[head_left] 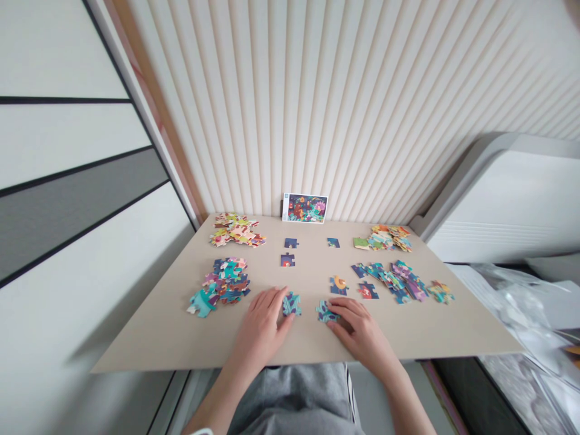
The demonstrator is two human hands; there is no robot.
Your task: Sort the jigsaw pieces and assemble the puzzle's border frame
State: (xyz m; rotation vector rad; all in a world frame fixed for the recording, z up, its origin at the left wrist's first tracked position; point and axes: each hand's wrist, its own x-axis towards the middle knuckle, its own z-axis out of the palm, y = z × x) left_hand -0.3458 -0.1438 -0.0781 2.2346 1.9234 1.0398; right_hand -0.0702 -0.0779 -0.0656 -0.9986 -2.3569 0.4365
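Observation:
My left hand [267, 319] rests on the table with thumb and fingers around the left edge of a teal puzzle piece [292, 304]. A second teal piece [325, 311] lies to its right, its right side between the thumb and fingers of my right hand [356, 323]. A gap separates the two pieces. Just beyond my right hand are a piece with an orange shape [339, 285] and a dark piece with a red shape [368, 290]. Farther back lie a dark blue piece [291, 243], a dark piece with a red figure [287, 260] and a small blue piece [333, 242].
A picture card [305, 208] leans at the back of the table [203, 350]. Piles of pieces lie at back left [235, 231], front left [224, 284], back right [385, 238] and right [405, 281], with a small cluster [440, 292] beyond.

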